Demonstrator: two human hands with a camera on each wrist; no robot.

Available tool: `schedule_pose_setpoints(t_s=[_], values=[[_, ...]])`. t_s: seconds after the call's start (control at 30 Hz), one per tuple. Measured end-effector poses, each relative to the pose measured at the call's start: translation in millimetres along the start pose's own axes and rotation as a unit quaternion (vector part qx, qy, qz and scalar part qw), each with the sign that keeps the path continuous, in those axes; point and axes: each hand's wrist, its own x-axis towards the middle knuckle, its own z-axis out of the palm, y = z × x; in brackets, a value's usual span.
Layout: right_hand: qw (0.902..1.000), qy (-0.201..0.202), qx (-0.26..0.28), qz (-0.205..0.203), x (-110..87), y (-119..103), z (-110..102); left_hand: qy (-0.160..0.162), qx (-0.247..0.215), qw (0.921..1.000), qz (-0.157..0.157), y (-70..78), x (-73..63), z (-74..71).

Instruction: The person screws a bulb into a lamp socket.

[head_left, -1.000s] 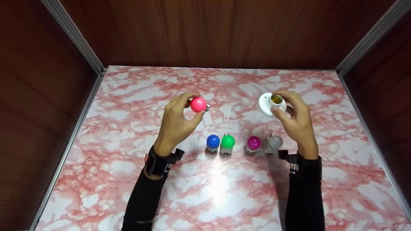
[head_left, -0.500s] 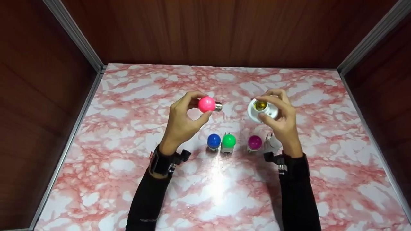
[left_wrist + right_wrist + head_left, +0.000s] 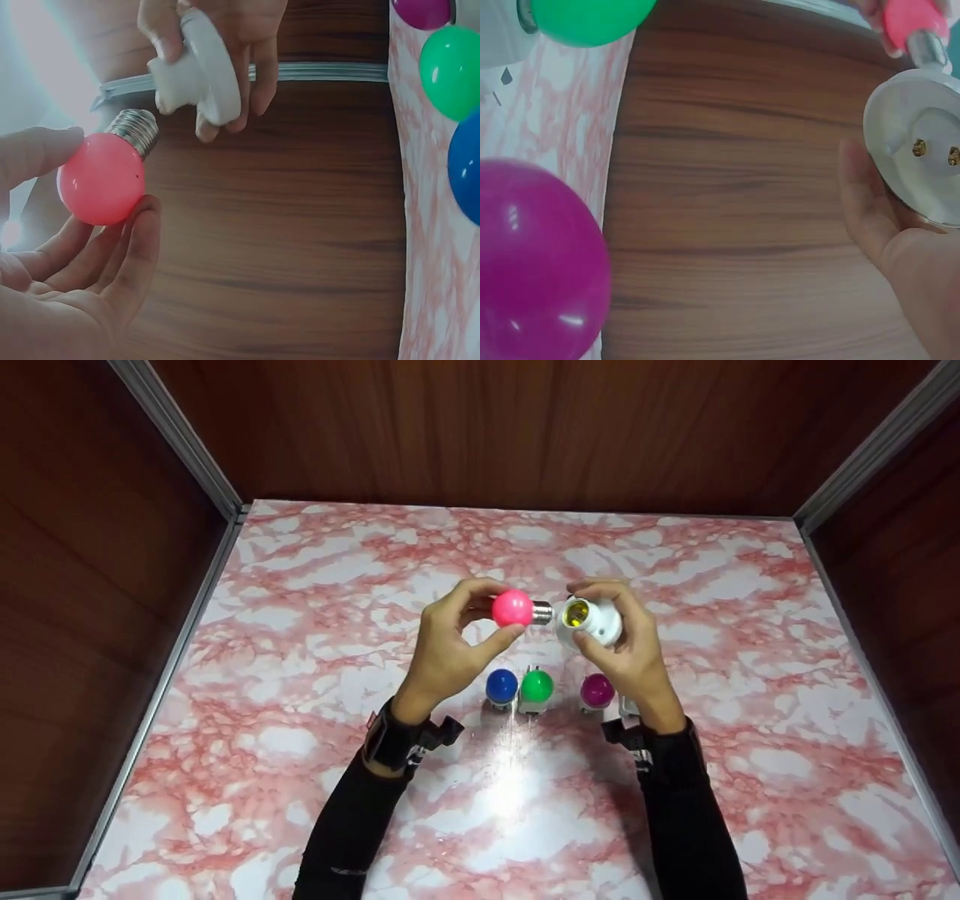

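Between thumb and fingers, my left hand (image 3: 450, 649) pinches a pink light bulb (image 3: 512, 608) by its round globe. The bulb's metal screw base (image 3: 135, 130) points right, toward the socket. My right hand (image 3: 630, 641) grips a white lamp holder (image 3: 604, 619) by its neck and round base, its brass-coloured opening turned up and to the left. A small gap separates the bulb's base from the holder's mouth in the head view. The right wrist view shows the underside of the lamp holder (image 3: 907, 112) with two brass screws. Both things are held above the table.
On the marbled table (image 3: 300, 810), a blue bulb (image 3: 502, 686), a green bulb (image 3: 537, 685) and a magenta bulb (image 3: 598, 690) stand in a row nearer the person. A white fitting (image 3: 628, 706) is partly hidden by the right wrist. Dark wood panels (image 3: 480, 435) enclose the table.
Both hands have come toward each other, the left moving right with the pink bulb and the right moving left with the lamp holder. The holder's opening has turned toward the bulb.
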Motion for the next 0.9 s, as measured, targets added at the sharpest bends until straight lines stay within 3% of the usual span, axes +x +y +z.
schedule_pose_setpoints(t_s=[0.23, 0.37, 0.7, 0.9], values=[[0.9956, -0.040, -0.082, -0.023, 1.1, -2.0, 3.7, -0.015, 0.002, 0.9998, 0.010, -0.2, -0.8, 6.2], [0.9924, -0.066, -0.098, -0.034, 0.5, -3.0, 6.0, -0.021, 0.015, 0.9995, 0.020, -1.1, -2.0, 9.5], [0.9848, -0.161, -0.057, -0.030, -3.1, -2.6, -2.6, -0.029, 0.054, 0.9976, 0.034, -4.9, -3.1, 11.9], [0.9908, -0.135, 0.009, -0.006, -1.1, -2.7, -6.6, -0.023, 0.047, 0.9982, 0.028, -4.3, -2.5, 10.2]])
